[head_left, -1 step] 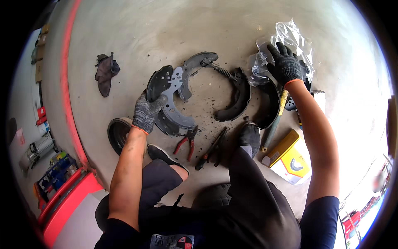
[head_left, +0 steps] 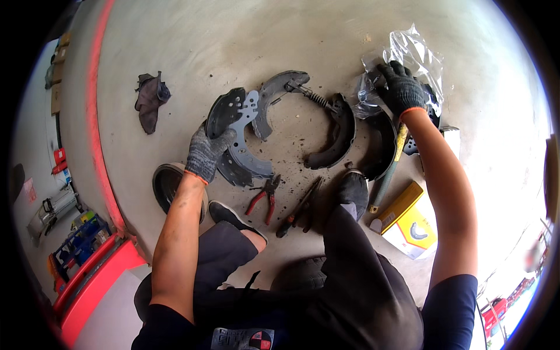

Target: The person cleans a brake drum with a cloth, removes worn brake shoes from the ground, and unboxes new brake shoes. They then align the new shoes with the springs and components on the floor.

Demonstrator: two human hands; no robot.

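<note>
My left hand (head_left: pixel 207 153), in a grey knit glove, is closed round a grey brake shoe (head_left: pixel 249 157) with holes at its upper end. A black brake shoe (head_left: pixel 224 114) lies against it, partly hidden behind. Over a crinkled clear plastic bag (head_left: pixel 423 58) rests my right hand (head_left: pixel 403 92), gloved, its fingers stretched out on the film; its fingertips are hard to make out. Between the hands, two worn brake shoes (head_left: pixel 342 135) lie in a rough ring, joined by a rod with a coil spring (head_left: pixel 317 99). Another curved black shoe (head_left: pixel 385 143) sits below the bag.
Red-handled pliers (head_left: pixel 269 201) and a screwdriver-like tool (head_left: pixel 291 219) lie near my feet. A yellow-and-grey handle (head_left: pixel 389 172) and a yellow-and-white box (head_left: pixel 411 221) are at right. A round black drum-like part (head_left: pixel 166 185) and a dark cloth (head_left: pixel 153 102) are at left.
The view has shifted slightly. My right hand's fingers look a little closer together on the plastic bag; the left hand keeps hold of the grey brake shoe.
</note>
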